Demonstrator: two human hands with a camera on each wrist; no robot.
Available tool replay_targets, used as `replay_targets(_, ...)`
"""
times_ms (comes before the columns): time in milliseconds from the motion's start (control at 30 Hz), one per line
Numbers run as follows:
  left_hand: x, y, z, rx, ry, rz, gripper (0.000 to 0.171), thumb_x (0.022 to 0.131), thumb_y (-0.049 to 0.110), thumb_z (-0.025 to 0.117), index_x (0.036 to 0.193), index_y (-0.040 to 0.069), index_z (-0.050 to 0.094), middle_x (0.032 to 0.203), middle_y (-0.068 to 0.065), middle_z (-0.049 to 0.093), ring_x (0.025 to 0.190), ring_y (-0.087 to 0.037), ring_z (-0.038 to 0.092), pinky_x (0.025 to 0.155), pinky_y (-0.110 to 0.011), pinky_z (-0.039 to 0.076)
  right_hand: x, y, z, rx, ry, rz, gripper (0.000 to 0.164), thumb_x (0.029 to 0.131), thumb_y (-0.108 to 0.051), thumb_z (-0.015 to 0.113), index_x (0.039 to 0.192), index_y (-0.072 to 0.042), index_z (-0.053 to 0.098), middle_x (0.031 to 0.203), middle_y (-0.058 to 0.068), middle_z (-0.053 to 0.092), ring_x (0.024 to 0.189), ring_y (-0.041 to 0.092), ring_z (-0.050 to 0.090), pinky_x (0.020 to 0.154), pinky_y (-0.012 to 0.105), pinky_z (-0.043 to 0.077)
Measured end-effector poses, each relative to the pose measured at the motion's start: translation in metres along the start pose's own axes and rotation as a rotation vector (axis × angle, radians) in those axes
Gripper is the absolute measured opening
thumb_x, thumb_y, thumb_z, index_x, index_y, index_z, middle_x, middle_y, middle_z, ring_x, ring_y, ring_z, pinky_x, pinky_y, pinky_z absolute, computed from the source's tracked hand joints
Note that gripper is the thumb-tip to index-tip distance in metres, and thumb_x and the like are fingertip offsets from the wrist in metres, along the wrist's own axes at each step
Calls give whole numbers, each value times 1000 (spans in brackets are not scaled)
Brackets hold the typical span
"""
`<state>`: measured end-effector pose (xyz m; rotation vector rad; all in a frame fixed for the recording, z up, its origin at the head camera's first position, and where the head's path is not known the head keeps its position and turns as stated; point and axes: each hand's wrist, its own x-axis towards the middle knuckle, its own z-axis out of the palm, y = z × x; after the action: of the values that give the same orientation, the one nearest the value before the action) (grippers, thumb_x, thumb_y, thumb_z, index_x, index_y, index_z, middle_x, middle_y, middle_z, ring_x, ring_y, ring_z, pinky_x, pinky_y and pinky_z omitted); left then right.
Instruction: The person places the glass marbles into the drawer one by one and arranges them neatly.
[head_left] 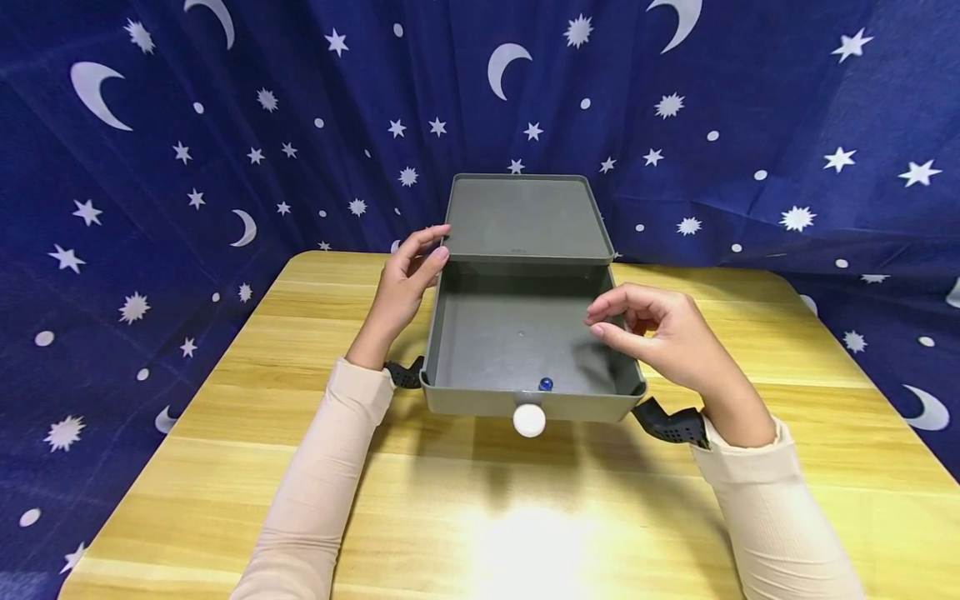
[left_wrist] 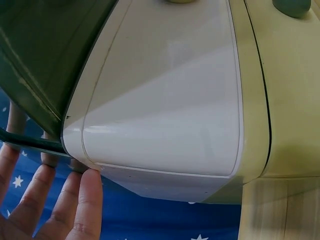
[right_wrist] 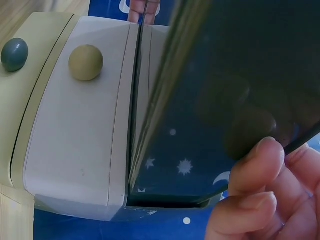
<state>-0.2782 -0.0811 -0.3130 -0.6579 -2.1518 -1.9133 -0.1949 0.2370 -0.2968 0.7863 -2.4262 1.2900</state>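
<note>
A grey drawer (head_left: 480, 333) with a white round knob (head_left: 528, 420) stands pulled out from a small cabinet, below its rimmed grey top (head_left: 528, 215). Inside, close to the front wall, lies a small blue marble (head_left: 546, 384). My left hand (head_left: 405, 287) rests its fingertips and thumb on the cabinet's left side by the top's near corner. Over the drawer's right wall hovers my right hand (head_left: 667, 333), fingers loosely bent, thumb and index finger apart with nothing between them. The right wrist view has the fingertips (right_wrist: 257, 160) close to the dark drawer.
Under the pulled-out drawer are a white drawer front (left_wrist: 165, 100) with a yellowish knob (right_wrist: 86, 62) and a pale yellow one with a blue-grey knob (right_wrist: 15, 54). A wooden table (head_left: 247, 467) bears the cabinet. Behind hangs a blue star-patterned curtain (head_left: 360, 75).
</note>
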Motion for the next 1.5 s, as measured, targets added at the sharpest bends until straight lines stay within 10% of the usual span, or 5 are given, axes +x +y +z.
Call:
replay_targets(500, 3, -7, 0, 4, 4, -5, 40, 103, 11, 52, 141, 1, 51, 143, -19, 49, 112, -22, 56, 86, -32, 50, -7, -5, -21, 111, 31, -10, 22, 84, 14, 68, 101, 0, 72, 89, 2, 73, 59, 12, 54, 54, 24, 41)
replay_targets(833, 12, -34, -3, -10, 17, 22, 40, 102, 18, 55, 142, 9, 54, 142, -11, 51, 110, -19, 56, 83, -31, 50, -10, 16, -46, 494, 29, -45, 19, 88, 21, 56, 104, 14, 64, 95, 10, 74, 66, 15, 58, 57, 20, 46)
replay_targets(1500, 13, -36, -3, -15, 22, 35, 39, 102, 21, 56, 139, 12, 57, 139, -9, 53, 109, -18, 58, 84, -32, 50, -20, 59, -82, 386, -36, 150, 17, 92, 15, 58, 107, 12, 65, 96, 4, 75, 66, 11, 60, 59, 21, 47)
